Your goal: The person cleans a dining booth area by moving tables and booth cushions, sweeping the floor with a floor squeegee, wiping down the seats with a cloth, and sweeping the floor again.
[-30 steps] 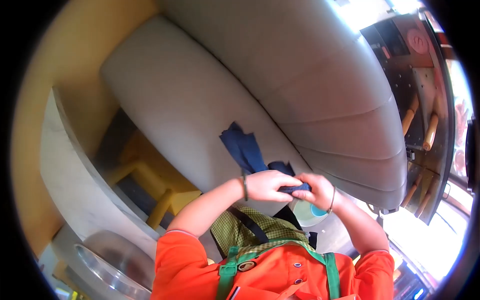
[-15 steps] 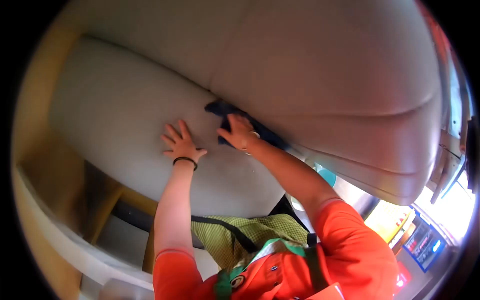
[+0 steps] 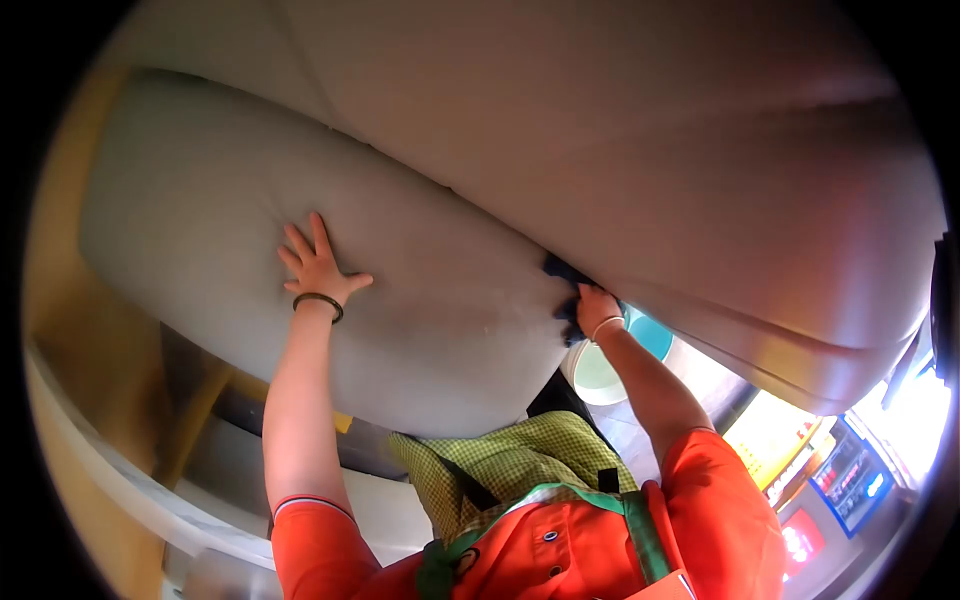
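Navy cloth [image 3: 562,268]: seeming light, limp, suiting bunched hold | Right hand [image 3: 597,305]: gripping it at right end of seat cushion [image 3: 430,330] | Left hand [image 3: 319,272]: resting splayed on cushion

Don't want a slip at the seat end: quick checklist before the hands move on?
1. Left hand supported: ok, palm down on the grey seat, fingers spread.
2. Right hand on the dark blue cloth: ok, at the seat's end near the backrest.
3. Cloth fully covered by the hand: not ok, parts stick out.
4. Firm grip on cloth: cannot tell, fingers partly hidden.
5. Right hand clear of the pale bucket: cannot tell, depth unclear.
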Tool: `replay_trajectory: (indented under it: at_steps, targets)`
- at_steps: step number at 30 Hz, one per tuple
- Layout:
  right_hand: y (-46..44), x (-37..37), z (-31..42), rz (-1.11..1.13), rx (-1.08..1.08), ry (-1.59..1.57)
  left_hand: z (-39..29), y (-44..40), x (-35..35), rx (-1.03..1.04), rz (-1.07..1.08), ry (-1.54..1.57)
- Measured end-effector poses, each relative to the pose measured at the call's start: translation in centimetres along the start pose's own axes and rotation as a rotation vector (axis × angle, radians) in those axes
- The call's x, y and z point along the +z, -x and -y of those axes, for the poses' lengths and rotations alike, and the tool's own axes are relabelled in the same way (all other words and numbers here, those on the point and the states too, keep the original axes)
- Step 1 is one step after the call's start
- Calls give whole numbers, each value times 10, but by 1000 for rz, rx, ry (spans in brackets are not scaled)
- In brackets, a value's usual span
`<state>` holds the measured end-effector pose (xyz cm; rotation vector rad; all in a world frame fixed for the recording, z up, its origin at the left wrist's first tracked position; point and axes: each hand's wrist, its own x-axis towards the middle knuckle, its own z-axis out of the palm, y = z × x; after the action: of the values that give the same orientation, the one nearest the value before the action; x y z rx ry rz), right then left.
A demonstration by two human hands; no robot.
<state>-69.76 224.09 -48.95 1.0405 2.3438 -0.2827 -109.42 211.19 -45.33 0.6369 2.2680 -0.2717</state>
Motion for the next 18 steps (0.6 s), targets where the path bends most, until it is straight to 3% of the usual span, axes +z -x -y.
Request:
replay_trajectory:
  at_steps: [2,4,6,8,9,10,12,14,15,17,18]
  targets:
    - [13,-25,-20,247,178,-103,0,10,-12,18,-10,11]
    - [46,3,-69,-49,223,-171,-4,12,-24,-12,-15,-18]
    - [85,-38,-100,151,398,-408,-10,24,-23,-30,18,-32]
    - [112,-48,-109,154,440,-710,-15,23,-33,-54,17,-50]
    - [115,-35,-117,202,634,-1100,-14,24,-37,-62,11,-47]
    - [114,-58,-99,201,617,-1098,-11,25,-40,-27,5,-37]
    - [85,-98,-51,10,-110,-639,3,29,-44,-64,-36,4]
    - [51,-93,-13,172,-77,-1393,21,28,-43,110,-87,25]
    - [35,-109,20,151,-249,-1193,39,23,-32,39,-104,39]
    - [11,-122,60,138,-466,-678,73,26,-11,190,-239,227]
    - [0,-116,65,143,-506,-678,89,39,-15,155,-258,227]
